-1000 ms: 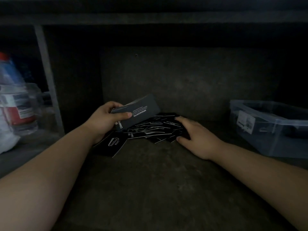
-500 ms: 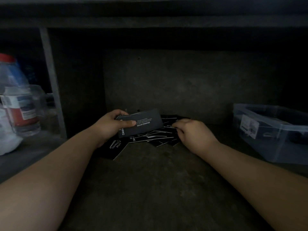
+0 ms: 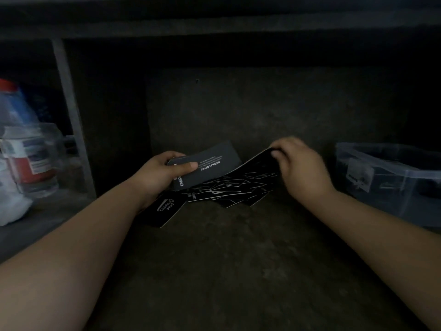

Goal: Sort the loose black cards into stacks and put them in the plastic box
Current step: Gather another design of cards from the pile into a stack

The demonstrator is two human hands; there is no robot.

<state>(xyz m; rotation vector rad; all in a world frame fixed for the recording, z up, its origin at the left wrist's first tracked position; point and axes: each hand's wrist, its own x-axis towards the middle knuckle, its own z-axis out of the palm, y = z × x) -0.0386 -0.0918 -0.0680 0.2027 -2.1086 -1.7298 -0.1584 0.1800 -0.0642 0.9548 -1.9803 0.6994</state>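
Left hand (image 3: 164, 173) is clamping its fingers (image 3: 175, 156) on a stack (image 3: 210, 163) while right hand (image 3: 303, 168), at 3 o'clock of the pile (image 3: 229, 189), is pinching one card (image 3: 253, 164) by its corner, risking a slip.

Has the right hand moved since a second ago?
Yes. The right hand has lifted off the card pile, pinching one card, slightly toward the plastic box.

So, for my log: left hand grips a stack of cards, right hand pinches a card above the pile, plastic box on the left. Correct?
Not quite: the head view shows the plastic box on the right, beyond the right hand, not on the left. The rest stands.
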